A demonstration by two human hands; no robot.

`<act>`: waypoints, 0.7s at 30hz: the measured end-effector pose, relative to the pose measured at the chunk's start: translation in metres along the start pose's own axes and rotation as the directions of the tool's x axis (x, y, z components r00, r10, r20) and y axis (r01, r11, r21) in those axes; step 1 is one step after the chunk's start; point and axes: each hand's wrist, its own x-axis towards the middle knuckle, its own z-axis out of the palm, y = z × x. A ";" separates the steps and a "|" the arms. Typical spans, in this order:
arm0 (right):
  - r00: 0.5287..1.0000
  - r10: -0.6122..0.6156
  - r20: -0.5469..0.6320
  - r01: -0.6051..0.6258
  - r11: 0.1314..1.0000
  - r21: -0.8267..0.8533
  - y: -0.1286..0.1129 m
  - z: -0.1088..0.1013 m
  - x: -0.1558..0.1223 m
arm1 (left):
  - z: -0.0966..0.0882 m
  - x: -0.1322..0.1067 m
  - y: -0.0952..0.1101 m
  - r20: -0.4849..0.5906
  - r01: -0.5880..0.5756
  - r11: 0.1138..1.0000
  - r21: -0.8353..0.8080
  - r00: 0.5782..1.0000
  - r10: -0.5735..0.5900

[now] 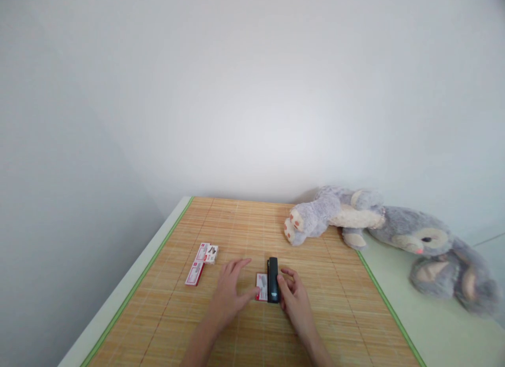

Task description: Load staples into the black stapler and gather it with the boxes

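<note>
A black stapler lies lengthwise on the bamboo mat, pointing away from me. Against its left side is a small red-and-white box, printed with what looks like a picture of staples. My left hand is open with its fingers spread, its thumb tip at the box's left edge. On the other side, my right hand rests by the stapler with thumb and forefinger apart, the thumb touching the stapler's right edge. Its lower fingers are partly hidden.
Left of my hands lie two flat red-and-white boxes end to end, with a small white box beside them. A grey plush toy stretches across the mat's back right corner. The green-edged bamboo mat meets a white wall behind.
</note>
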 end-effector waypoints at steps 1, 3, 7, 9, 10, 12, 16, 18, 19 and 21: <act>1.000 0.007 -0.004 -0.007 1.000 0.020 0.001 0.000 -0.002 | -0.009 -0.003 -0.009 -0.105 0.046 0.998 0.049 0.994 -0.041; 1.000 0.001 -0.004 -0.001 0.999 0.042 0.001 -0.001 -0.003 | -0.028 -0.010 -0.032 -0.328 0.194 0.968 0.159 0.935 -0.133; 1.000 -0.008 -0.003 0.008 0.999 0.040 0.001 0.000 -0.001 | -0.058 -0.030 -0.075 -0.505 0.511 0.808 0.294 0.801 -0.323; 1.000 0.005 -0.001 -0.005 0.999 0.045 0.001 0.000 0.001 | -0.063 -0.038 -0.085 -0.467 0.566 0.757 0.327 0.793 -0.391; 1.000 0.013 -0.001 -0.013 0.999 0.048 0.002 0.000 0.002 | -0.064 -0.042 -0.087 -0.452 0.571 0.750 0.334 0.795 -0.404; 1.000 0.020 0.004 -0.020 0.998 0.053 0.002 0.000 0.002 | -0.059 -0.047 -0.083 -0.441 0.542 0.777 0.321 0.811 -0.383; 1.000 0.008 0.015 -0.008 0.999 0.053 0.004 -0.001 0.001 | -0.031 -0.050 -0.058 -0.368 0.380 0.901 0.211 0.884 -0.287; 1.000 -0.003 0.013 0.003 0.999 0.053 0.005 -0.001 0.001 | -0.011 -0.047 -0.041 -0.316 0.326 0.935 0.140 0.910 -0.270; 1.000 -0.007 0.015 0.006 0.998 0.056 0.005 -0.001 0.000 | -0.001 -0.044 -0.032 -0.294 0.306 0.946 0.105 0.919 -0.264; 1.000 -0.010 0.019 0.009 0.998 0.061 0.005 -0.002 0.000 | 0.018 -0.037 -0.013 -0.258 0.270 0.962 0.031 0.932 -0.253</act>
